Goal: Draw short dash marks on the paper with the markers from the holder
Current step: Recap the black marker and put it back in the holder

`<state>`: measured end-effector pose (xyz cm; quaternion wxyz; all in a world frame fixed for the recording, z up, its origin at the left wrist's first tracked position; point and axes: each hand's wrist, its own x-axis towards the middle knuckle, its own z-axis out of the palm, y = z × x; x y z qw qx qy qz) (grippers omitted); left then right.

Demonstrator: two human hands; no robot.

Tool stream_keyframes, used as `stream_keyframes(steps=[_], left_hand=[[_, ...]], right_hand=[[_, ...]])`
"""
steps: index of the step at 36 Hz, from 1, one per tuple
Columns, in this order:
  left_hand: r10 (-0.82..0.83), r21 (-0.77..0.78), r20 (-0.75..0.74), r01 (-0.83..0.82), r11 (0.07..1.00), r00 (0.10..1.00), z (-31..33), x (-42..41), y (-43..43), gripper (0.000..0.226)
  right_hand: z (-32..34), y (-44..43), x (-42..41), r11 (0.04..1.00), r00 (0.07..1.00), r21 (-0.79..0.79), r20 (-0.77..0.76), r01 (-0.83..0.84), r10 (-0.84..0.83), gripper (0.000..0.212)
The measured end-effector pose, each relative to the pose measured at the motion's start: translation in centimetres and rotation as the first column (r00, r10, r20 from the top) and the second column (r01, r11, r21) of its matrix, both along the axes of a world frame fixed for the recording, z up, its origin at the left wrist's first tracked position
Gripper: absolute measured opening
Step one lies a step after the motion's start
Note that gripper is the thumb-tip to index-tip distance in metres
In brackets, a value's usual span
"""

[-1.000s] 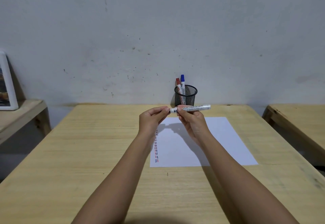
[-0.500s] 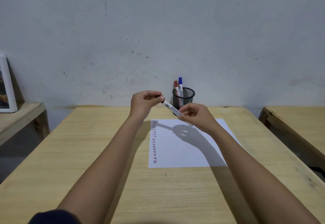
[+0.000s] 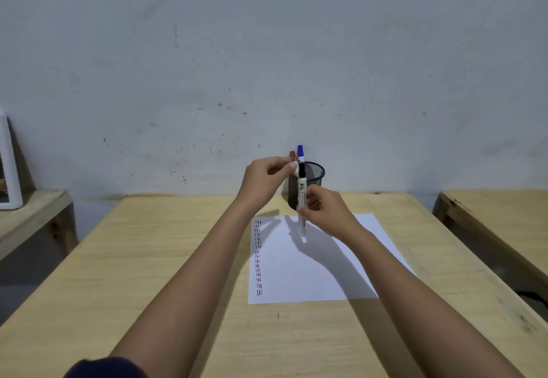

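My right hand (image 3: 326,214) grips a white marker (image 3: 301,199) by its lower barrel and holds it upright above the far end of the paper (image 3: 314,271). Its black cap (image 3: 302,169) points up, and my left hand (image 3: 265,180) pinches it with the fingertips. Behind the hands stands the black mesh holder (image 3: 316,173), with a red marker (image 3: 293,155) and a blue marker (image 3: 301,151) in it. A column of short red, blue and black dashes (image 3: 258,256) runs down the paper's left edge.
The paper lies on a wooden table (image 3: 178,274) set against a grey wall. A second wooden table (image 3: 492,217) stands to the right. On the left, a low shelf (image 3: 32,211) carries a white frame (image 3: 9,167).
The marker has swung from level to tilted to upright, cap end rising. Both hands moved away from me toward the holder, and my left hand stayed at the cap end.
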<state>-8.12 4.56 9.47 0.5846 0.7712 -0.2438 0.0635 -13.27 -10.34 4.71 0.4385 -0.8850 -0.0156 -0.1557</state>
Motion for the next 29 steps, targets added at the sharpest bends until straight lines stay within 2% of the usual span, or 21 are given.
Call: stream_keyframes(steps=[2,4,7,9,10,12,14,18,23,26,29], left_hand=[[0.023,0.018,-0.013,-0.023,1.0,1.0,-0.8,0.5,-0.2,0.006],[0.032,0.077,-0.033,-0.029,0.997,0.999,-2.3,1.7,-0.6,0.02],[0.058,0.218,-0.102,-0.035,0.975,0.993,-4.2,3.4,-1.5,0.015],[0.072,0.293,-0.146,-0.026,0.956,0.987,-5.3,4.4,-2.3,0.059],[0.077,0.297,-0.165,-0.025,0.955,0.983,-5.7,4.8,-2.8,0.074],[0.096,0.298,-0.174,-0.041,0.954,0.98,-6.3,5.5,-3.8,0.087],[0.105,0.284,-0.17,-0.053,0.957,0.98,-6.9,6.3,-4.8,0.086],[0.096,0.212,-0.124,-0.068,0.975,0.988,-7.9,7.6,-6.4,0.067],[0.107,0.154,-0.102,-0.09,0.984,0.989,-8.8,8.5,-7.5,0.07],[0.092,0.123,-0.097,-0.079,0.989,0.991,-9.0,8.9,-7.4,0.067],[0.039,0.109,-0.122,-0.026,0.994,0.992,-9.1,9.5,-6.9,0.067]], right_hand=[[0.6,-0.7,0.4,0.999,0.999,0.036,0.025,0.026,-0.027,0.018],[1.4,-1.5,1.1,0.994,0.994,0.074,0.072,0.078,-0.084,0.022],[2.9,-2.8,2.8,0.975,0.968,0.147,0.161,0.169,-0.192,0.021],[3.7,-3.6,4.0,0.957,0.95,0.227,0.212,0.179,-0.228,0.014],[4.0,-3.9,4.6,0.948,0.942,0.256,0.228,0.187,-0.247,0.014],[4.3,-4.4,5.8,0.939,0.929,0.273,0.243,0.209,-0.278,0.012],[4.5,-4.6,7.0,0.94,0.923,0.247,0.246,0.234,-0.295,0.009],[3.7,-5.1,9.5,0.956,0.936,0.116,0.203,0.27,-0.289,0.007],[2.5,-5.5,10.6,0.964,0.963,0.108,0.096,0.241,-0.252,0.017],[2.5,-5.8,11.0,0.959,0.959,0.109,0.087,0.261,-0.271,0.004],[2.5,-6.0,11.4,0.952,0.951,0.069,0.054,0.299,-0.303,0.028]])
